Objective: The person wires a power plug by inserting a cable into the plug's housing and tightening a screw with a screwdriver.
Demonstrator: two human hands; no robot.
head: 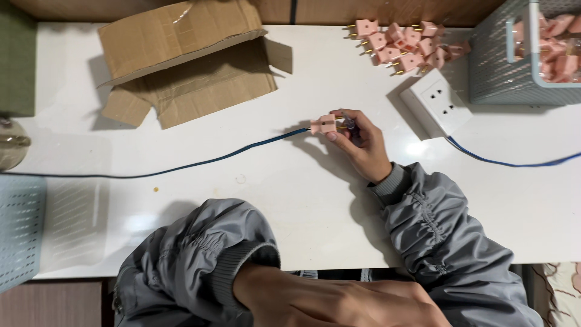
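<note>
Pink plug [324, 125], pinched between thumb and fingertips of the right hand [363, 145], sitting mid-table on the white table [315, 206] with the dark blue cable [212, 160] trailing off to the left. Looks like something small and dark tucked in the same hand behind the plug, maybe a little screwdriver, hard to tell from up here. Left hand [339, 303] down at the near edge, loosely curled, holding nothing visible.

Further out: white socket block [437, 103] just to the right with its own blue lead [514, 162], heap of loose pink plugs [408, 45] beyond, grey basket [499, 60] with more of them, flattened cardboard box [187, 60] up left.

Stuff that could go sideways: only a fingertip pinch, so any tug on that long slack cable could twist the plug out. Brass pins pointing toward the fingers, easy poke. Sleeve dragging near the socket lead could shift the block.
</note>
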